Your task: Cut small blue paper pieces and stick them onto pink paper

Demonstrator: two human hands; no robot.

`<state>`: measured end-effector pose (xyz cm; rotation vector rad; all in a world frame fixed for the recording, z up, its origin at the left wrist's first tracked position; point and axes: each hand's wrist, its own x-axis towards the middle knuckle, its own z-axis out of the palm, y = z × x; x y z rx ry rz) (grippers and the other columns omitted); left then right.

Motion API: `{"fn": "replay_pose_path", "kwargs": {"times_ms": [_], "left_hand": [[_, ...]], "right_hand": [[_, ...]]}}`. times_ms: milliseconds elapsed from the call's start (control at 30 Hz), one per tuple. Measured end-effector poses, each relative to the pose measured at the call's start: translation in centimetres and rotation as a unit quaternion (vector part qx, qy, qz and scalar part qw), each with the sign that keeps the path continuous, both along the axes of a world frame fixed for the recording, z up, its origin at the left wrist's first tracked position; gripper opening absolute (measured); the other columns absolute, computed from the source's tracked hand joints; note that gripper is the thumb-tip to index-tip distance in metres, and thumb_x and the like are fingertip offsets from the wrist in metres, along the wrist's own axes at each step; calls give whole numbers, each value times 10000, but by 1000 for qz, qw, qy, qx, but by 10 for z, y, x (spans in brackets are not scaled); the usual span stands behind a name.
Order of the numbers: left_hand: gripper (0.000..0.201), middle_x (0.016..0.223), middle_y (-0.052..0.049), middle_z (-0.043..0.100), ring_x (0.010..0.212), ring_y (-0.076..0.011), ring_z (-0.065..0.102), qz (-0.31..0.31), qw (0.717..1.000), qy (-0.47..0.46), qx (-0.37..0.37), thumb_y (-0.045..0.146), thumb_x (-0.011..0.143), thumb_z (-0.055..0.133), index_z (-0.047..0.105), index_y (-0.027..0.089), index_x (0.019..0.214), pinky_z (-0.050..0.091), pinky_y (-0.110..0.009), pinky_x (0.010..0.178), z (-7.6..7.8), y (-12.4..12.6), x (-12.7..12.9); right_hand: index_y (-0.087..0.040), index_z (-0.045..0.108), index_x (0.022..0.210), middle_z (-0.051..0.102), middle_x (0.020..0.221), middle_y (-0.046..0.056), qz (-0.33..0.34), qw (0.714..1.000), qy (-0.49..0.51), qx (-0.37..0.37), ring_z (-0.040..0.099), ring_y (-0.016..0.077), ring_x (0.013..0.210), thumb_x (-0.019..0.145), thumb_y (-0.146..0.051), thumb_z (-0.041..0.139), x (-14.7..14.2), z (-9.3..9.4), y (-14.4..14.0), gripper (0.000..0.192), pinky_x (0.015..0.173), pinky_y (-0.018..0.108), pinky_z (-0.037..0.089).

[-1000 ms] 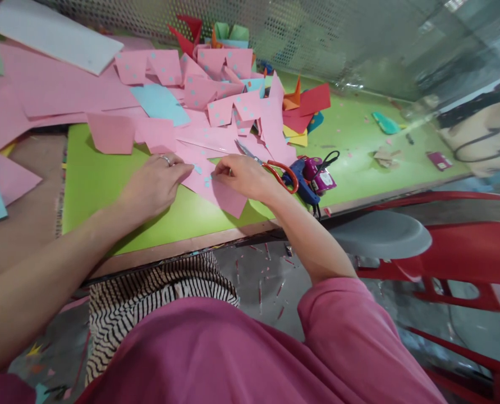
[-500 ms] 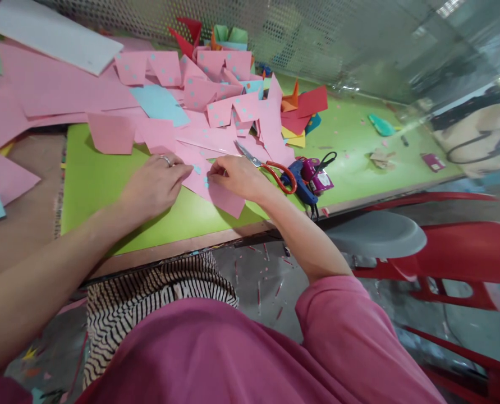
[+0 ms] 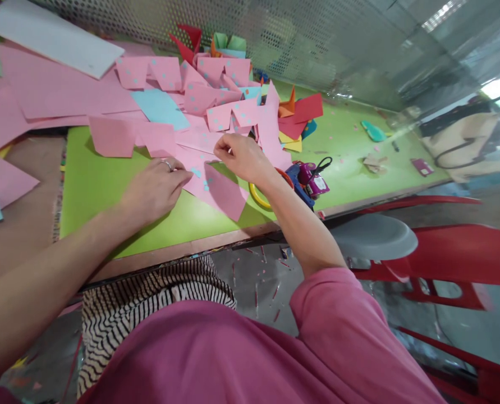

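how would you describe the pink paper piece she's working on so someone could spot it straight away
Start at the bright green table top and go to its near edge, between the two hands. The pink paper piece lies flat there, pinned by the left hand, with the right hand raised just above it. Unlike the heaped pink pieces behind, it lies alone on bare green, a few blue dots by the fingertips.

paper piece (image 3: 216, 188) on table (image 3: 93, 185), between the hands | left hand (image 3: 155, 188) at its 9 o'clock, touching | right hand (image 3: 241, 157) at its 1 o'clock (raised over it) | paper heap (image 3: 216, 101) at 12 | glue gun (image 3: 306, 179) at 3 | chair (image 3: 422, 252) beyond table edge
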<state>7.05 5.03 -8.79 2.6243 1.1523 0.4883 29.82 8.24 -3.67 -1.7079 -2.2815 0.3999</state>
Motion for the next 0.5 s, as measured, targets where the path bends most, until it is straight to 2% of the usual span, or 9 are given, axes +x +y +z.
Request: {"fn": "replay_pose_path", "kwargs": {"times_ms": [133,300,500], "left_hand": [[445,1157,-118,712,1053,-294,632,26,1000,-10,-9,287,1019,313,729,198,1152,517,-463,928,4,-4,1],[460,1164,-137,708,1097,-308,625,24,1000,-5,-10,279,1018,316,733,143,1160,495,-467,989,4,-5,3],[460,1154,-147,697,1060,-288,621,13,1000,-18,-4,303,1021,334,726,121,1178,485,-448,977,1,-2,1]], "right_hand": [[-167,730,936,705,931,45,36,999,30,-22,579,160,791,867,-181,605,2,-2,-14,143,754,296,404],[-206,753,1064,636,958,29,90,992,57,-69,541,132,790,875,-171,588,9,-12,-34,254,782,289,393],[-180,751,1047,633,927,23,140,981,61,-123,549,142,838,842,-207,667,10,-11,-19,223,798,287,384]]}}
